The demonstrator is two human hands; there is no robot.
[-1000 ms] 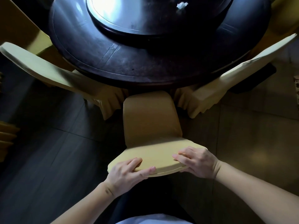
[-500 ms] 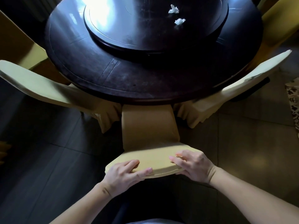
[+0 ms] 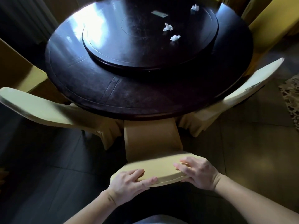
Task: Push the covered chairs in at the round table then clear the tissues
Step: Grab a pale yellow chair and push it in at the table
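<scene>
— What do we see, biggest first?

— The round dark worktop (image 3: 97,88), with a raised turntable (image 3: 113,50) on it. Against its near edge stands the middle covered chair (image 3: 152,139), its seat partly under the rim; two more covered chairs, the left chair (image 3: 48,110) and the right chair (image 3: 242,97), flank it, also tucked in at the worktop.

— And our hands?

— Both grip the middle chair's top rail: our left hand (image 3: 129,183) with fingers curled over it, our right hand (image 3: 197,172) likewise (thumb hidden beneath).

— The tissues?

— Three crumpled tissues lie on the turntable: the nearest tissue (image 3: 175,38), the middle tissue (image 3: 168,27), the far tissue (image 3: 195,8).
</scene>
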